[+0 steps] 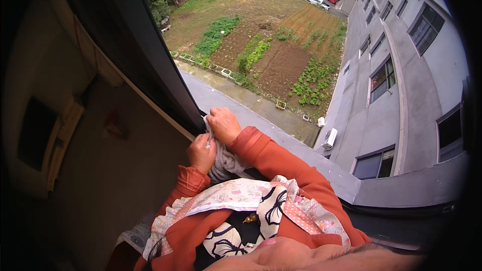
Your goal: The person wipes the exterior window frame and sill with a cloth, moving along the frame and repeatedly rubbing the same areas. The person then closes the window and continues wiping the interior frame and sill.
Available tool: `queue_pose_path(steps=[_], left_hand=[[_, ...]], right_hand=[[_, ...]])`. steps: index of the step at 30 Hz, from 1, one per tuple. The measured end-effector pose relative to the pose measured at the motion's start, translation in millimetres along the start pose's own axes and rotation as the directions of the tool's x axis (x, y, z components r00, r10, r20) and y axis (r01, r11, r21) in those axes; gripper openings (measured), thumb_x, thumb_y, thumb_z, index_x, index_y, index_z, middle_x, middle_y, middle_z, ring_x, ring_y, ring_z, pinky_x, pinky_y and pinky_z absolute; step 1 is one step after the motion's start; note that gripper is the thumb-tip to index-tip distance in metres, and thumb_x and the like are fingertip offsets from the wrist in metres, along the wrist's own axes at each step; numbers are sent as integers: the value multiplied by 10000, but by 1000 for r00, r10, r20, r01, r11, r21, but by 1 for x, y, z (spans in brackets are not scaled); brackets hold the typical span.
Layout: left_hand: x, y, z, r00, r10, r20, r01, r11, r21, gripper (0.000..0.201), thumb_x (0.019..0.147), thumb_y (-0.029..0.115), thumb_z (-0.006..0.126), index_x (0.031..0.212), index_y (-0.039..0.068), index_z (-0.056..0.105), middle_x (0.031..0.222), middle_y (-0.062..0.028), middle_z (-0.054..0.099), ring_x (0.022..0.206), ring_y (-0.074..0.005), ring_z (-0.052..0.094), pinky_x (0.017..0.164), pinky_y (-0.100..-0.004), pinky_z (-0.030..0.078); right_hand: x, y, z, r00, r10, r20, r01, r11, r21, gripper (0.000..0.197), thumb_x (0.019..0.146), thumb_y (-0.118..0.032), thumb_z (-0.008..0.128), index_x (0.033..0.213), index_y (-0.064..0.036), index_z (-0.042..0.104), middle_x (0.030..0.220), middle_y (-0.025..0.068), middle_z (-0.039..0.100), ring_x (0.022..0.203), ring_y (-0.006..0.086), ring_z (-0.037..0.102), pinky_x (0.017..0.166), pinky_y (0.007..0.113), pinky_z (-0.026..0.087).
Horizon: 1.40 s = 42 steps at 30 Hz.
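Beside the edge of a dark window frame (159, 45), my two hands are close together on a bunched, ropy grey cloth (224, 164). My left hand (202, 153) is closed round the cloth, with a pale bit of it showing at the fingers. Just above and to the right, my right hand (224, 124) grips the upper end of the cloth against the frame's lower corner. The rest of the cloth hangs in folds below my hands, in front of my chest. Both forearms are in orange-red sleeves.
A grey outer ledge (241, 101) runs past the window. Far below lie a path and a garden plot (281, 65). The grey building wall (369, 75) with windows rises at right. Through the glass at left, a dim room shows a wooden piece (65, 125).
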State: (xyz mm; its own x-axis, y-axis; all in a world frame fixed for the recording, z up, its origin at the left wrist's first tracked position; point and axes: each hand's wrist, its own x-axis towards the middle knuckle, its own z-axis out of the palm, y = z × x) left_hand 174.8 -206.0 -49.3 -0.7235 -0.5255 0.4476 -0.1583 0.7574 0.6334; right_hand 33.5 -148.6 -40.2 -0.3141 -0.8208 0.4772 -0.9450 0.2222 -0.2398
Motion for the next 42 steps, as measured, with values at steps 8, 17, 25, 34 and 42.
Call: queue_pose_path(steps=[8,17,25,34,42], left_hand=[[8,-20,9,1000,-6,21,5,1000,20,149,826,126,644,944,41,674,908,-162,676,808,-385,648,678,-438,521],[9,-2,-5,987,52,150,-60,997,46,141,828,130,637,927,40,680,888,-143,675,804,-366,654,669,-423,523],[5,16,-10,952,137,272,-167,982,92,95,808,147,636,857,76,674,812,-117,655,734,-352,641,623,-441,520],[-7,49,-9,890,259,375,-268,963,-29,78,800,140,651,817,65,646,770,-126,634,707,-352,638,601,-444,514],[-26,79,13,761,420,495,-401,904,-152,94,780,154,658,820,70,645,783,-106,654,711,-316,654,607,-422,524]], right_hand=[[14,7,13,997,22,77,-25,999,35,102,756,-158,603,739,-98,685,815,95,604,823,283,602,737,396,425],[-2,11,16,997,-10,77,9,1000,8,103,740,-153,616,715,-71,672,822,122,606,821,313,604,750,420,436],[-23,4,-24,989,13,147,-17,1000,25,96,762,-126,593,759,-59,661,840,130,606,853,325,604,775,423,449],[-65,7,-60,987,-7,163,-4,998,63,209,717,-95,653,914,-36,691,794,130,558,776,331,562,703,429,434],[-127,-4,-106,966,174,191,-184,982,33,252,778,-124,635,1009,-77,726,822,101,562,830,294,568,760,394,426]])
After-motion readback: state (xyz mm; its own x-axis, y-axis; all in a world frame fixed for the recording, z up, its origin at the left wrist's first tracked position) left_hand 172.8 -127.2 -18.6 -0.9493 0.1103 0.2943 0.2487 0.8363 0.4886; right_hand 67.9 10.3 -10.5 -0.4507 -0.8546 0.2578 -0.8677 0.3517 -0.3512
